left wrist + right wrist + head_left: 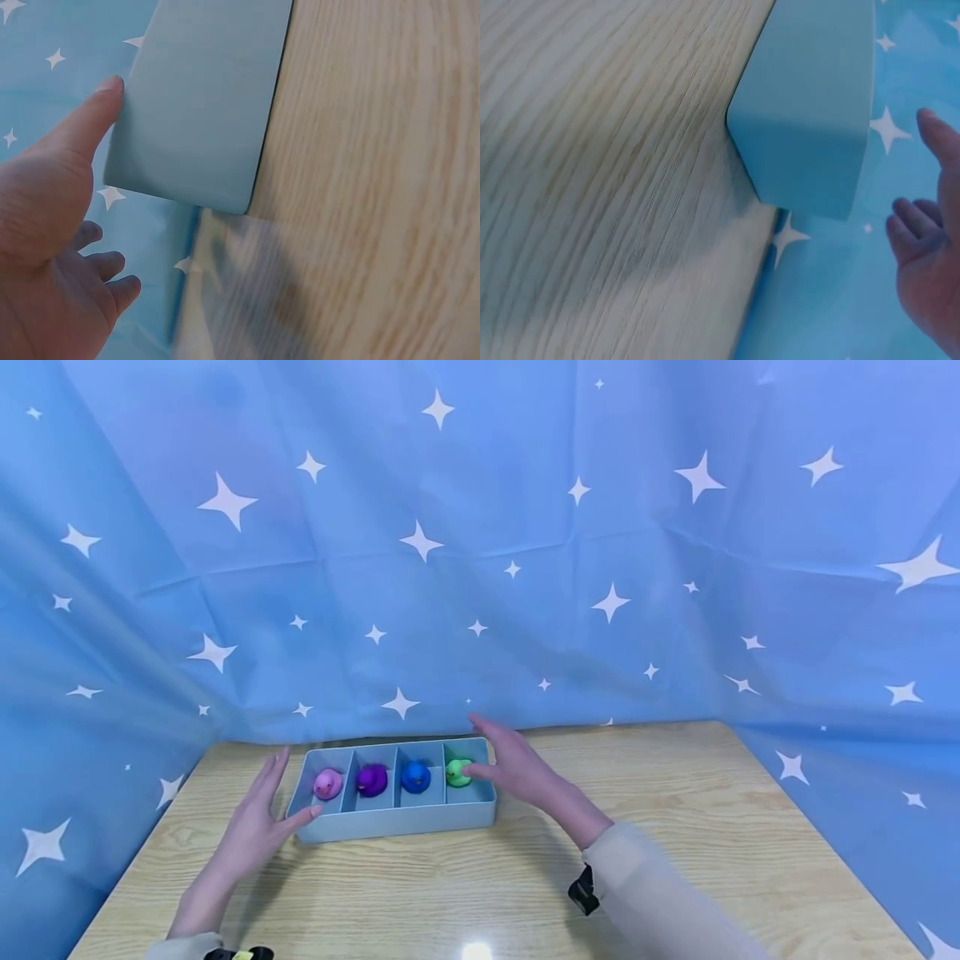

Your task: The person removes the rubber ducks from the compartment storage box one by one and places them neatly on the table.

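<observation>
A light blue divided box (397,823) stands near the table's back edge, a rubber duck in each compartment. From left to right they are a pink duck (327,783), a purple duck (372,780), a blue duck (416,777) and a green duck (458,772). My left hand (253,827) is at the box's left end, fingers extended and thumb over the front left corner. At the other end my right hand (521,768) spreads its fingers, the thumb overlapping the green duck in the head view. Neither hand grips anything.
The box rests on a wood-grain table (420,893). Behind the table and along both sides hangs a blue cloth (510,668) with white stars. A dark wrist strap (583,892) shows at the right sleeve (652,885).
</observation>
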`<state>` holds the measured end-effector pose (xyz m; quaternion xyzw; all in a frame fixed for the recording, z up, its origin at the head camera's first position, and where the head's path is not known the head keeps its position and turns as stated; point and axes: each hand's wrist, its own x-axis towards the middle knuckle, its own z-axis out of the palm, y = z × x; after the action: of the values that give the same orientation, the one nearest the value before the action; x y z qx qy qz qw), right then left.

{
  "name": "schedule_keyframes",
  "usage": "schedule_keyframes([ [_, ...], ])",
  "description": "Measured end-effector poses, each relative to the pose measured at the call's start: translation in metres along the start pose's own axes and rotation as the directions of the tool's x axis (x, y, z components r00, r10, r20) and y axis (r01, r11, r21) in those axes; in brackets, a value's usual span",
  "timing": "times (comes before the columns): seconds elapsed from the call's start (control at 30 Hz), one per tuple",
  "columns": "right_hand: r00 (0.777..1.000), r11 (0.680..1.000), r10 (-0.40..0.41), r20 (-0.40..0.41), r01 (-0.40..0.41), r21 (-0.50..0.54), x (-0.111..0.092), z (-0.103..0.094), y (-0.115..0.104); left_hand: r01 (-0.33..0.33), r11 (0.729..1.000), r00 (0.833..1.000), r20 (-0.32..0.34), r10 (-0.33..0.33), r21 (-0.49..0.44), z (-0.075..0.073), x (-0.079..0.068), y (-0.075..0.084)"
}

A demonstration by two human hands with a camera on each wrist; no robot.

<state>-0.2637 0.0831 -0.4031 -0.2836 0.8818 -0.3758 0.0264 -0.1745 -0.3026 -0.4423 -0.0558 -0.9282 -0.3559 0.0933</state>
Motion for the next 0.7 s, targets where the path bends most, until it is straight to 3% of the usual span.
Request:
schedule_keyframes([
  [0.27, 0.996, 0.998, -0.009, 0.087, 0.014, -0.057, 0.011, 0.013, -0.005, -0.004, 0.998, 1.0, 0.012, 0.004, -0.069, 0.004, 0.0, -0.005],
  [0.7, 0.995, 0.999, -0.002, 0.097, 0.007, -0.052, 0.016, 0.025, 0.004, 0.12, 0.963, 0.986, 0.143, -0.087, -0.241, 0.01, -0.002, -0.012],
])
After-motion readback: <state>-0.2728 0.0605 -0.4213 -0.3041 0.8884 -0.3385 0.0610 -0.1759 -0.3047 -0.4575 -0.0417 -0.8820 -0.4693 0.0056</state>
